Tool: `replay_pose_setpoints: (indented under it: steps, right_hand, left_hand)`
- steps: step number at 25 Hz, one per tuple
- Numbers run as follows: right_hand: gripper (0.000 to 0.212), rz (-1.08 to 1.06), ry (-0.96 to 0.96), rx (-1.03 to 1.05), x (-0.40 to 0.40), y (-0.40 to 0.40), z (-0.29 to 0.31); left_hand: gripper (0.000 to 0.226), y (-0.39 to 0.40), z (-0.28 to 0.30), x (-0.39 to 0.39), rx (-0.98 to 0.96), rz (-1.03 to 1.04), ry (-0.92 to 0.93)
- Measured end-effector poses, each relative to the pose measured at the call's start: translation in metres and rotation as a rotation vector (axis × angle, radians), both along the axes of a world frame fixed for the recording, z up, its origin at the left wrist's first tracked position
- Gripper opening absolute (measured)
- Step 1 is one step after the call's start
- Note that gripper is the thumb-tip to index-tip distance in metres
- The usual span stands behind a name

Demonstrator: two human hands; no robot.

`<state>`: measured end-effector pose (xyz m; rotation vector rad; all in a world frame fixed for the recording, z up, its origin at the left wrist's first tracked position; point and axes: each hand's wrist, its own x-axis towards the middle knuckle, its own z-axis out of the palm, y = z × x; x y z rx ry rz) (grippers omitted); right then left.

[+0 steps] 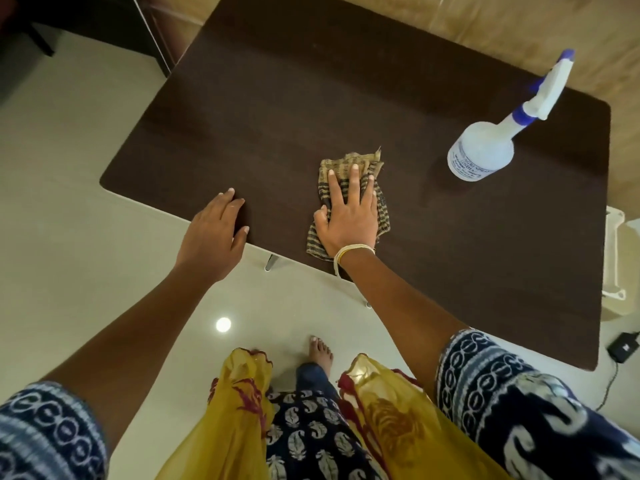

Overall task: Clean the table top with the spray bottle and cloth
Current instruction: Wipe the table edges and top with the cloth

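Observation:
A dark brown table top fills the middle of the view. My right hand lies flat, fingers spread, on a folded striped tan and dark cloth near the table's front edge. My left hand rests on the front edge to the left of the cloth, fingers loosely apart, holding nothing. A clear spray bottle with a white and blue trigger head stands upright at the right, apart from both hands.
A beige sofa runs behind the table. A white basket sits off the table's right end, with a black adapter and cord on the pale tiled floor. My bare foot stands near the table's metal legs.

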<state>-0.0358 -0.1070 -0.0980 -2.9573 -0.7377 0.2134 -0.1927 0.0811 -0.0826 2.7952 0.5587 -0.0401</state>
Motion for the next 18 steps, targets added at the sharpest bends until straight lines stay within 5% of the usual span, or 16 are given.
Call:
replay_pose_setpoints:
  steps: [14,18]
  right_hand:
    - [0.058,0.173,-0.020,0.123,-0.102,0.079,-0.001]
    - [0.042,-0.004,0.056,0.511,-0.149,0.080,0.006]
  left_hand:
    - [0.058,0.066,0.002,-0.045,-0.070,-0.309,0.002]
    - [0.057,0.054,0.002,-0.048,-0.092,-0.257,0.006]
